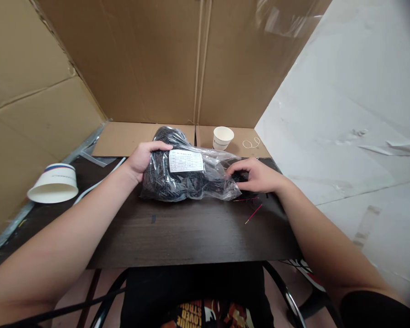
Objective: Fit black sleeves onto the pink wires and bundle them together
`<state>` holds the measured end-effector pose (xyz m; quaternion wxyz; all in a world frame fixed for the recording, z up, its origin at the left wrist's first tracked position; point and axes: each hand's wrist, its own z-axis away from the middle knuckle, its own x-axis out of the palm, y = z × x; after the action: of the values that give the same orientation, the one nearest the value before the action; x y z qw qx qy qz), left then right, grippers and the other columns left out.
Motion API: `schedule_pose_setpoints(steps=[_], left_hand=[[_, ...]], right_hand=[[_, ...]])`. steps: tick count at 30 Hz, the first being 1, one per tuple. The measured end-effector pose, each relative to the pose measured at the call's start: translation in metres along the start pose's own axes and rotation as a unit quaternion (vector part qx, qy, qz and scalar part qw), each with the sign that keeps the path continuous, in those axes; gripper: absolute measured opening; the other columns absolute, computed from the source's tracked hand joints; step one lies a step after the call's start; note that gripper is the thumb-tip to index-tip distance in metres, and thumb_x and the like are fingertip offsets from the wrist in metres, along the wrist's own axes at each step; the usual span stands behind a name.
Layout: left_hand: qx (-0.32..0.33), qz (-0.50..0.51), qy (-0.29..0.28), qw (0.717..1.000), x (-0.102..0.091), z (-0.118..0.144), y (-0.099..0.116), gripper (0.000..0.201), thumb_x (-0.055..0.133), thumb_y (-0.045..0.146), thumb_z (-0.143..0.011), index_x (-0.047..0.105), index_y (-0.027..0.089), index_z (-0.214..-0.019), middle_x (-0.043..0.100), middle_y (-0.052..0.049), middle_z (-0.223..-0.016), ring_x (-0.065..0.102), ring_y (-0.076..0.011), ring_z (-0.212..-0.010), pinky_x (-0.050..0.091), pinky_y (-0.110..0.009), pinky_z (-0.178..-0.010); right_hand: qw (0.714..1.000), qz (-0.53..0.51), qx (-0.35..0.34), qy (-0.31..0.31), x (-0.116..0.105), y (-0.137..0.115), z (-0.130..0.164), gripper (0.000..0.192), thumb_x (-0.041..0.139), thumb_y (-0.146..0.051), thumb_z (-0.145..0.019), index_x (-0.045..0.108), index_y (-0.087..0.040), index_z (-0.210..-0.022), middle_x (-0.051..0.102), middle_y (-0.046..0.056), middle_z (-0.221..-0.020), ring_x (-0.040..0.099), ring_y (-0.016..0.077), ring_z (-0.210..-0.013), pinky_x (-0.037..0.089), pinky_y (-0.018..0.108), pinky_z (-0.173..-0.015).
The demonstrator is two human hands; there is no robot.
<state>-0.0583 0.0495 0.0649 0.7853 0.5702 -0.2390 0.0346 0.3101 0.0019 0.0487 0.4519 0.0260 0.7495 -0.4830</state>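
A clear plastic bag [177,184] full of small black pieces lies on its side on the dark table, a white printed label [186,161] on its upper face. My left hand [145,157] grips the bag's left end, thumb stretched over the top. At the bag's right end, my right hand [251,175] has its fingers curled at the mouth of the plastic, close to some black pieces; its fingertips are partly hidden, so what they pinch is unclear. Thin red pieces [253,213] with gold-coloured tips lie on the table just below my right hand.
Behind the bag a white paper cup [223,137] stands on a cardboard sheet [122,139], with a looped white string [251,143] to its right. Another paper cup [56,182] is tipped over at the left, near a white cable [98,182]. Cardboard walls [150,59] enclose the back and left.
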Motion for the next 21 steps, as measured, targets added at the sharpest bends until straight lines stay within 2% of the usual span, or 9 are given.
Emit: schedule_pose_setpoints(steps=[4,7,14,21], left_hand=[[-0.043,-0.002,0.027,0.999,0.0004,-0.0003,0.0025,0.047,0.075,0.023,-0.078,0.083,0.009,-0.122,0.086,-0.021,-0.096,0.085,-0.0473,-0.101,0.074,-0.057,-0.087],[-0.035,-0.001,0.022,0.999,0.0022,0.0004,0.0038,0.048,0.075,0.022,-0.078,0.082,0.008,-0.123,0.085,-0.021,-0.096,0.085,-0.0469,-0.101,0.074,-0.058,-0.089],[-0.033,-0.005,0.029,0.999,0.0042,0.0030,0.0068,0.045,0.074,0.024,-0.078,0.082,0.008,-0.118,0.085,-0.022,-0.094,0.085,-0.0471,-0.101,0.073,-0.059,-0.092],[0.000,0.007,0.021,1.000,0.0041,0.0069,0.0082,0.051,0.074,0.024,-0.078,0.080,0.007,-0.126,0.086,-0.021,-0.098,0.085,-0.0446,-0.104,0.070,-0.058,-0.099]], right_hand=[[0.999,0.036,0.011,0.024,-0.0028,-0.0016,0.0027,0.023,0.077,-0.018,-0.085,0.084,-0.027,-0.105,0.085,0.002,-0.107,0.078,0.0243,-0.098,0.060,0.041,-0.090],[0.997,0.055,0.009,0.050,-0.0052,-0.0030,0.0042,0.019,0.076,-0.020,-0.088,0.084,-0.026,-0.104,0.085,0.003,-0.106,0.078,0.0236,-0.095,0.060,0.040,-0.086],[0.990,0.062,-0.014,0.130,-0.0051,-0.0056,0.0028,0.010,0.073,-0.024,-0.094,0.082,-0.024,-0.099,0.085,0.004,-0.099,0.077,0.0231,-0.091,0.061,0.041,-0.088],[0.991,0.071,-0.007,0.115,0.0029,-0.0073,0.0000,0.016,0.068,-0.023,-0.095,0.081,-0.023,-0.103,0.082,0.003,-0.095,0.069,0.0187,-0.079,0.053,0.036,-0.075]])
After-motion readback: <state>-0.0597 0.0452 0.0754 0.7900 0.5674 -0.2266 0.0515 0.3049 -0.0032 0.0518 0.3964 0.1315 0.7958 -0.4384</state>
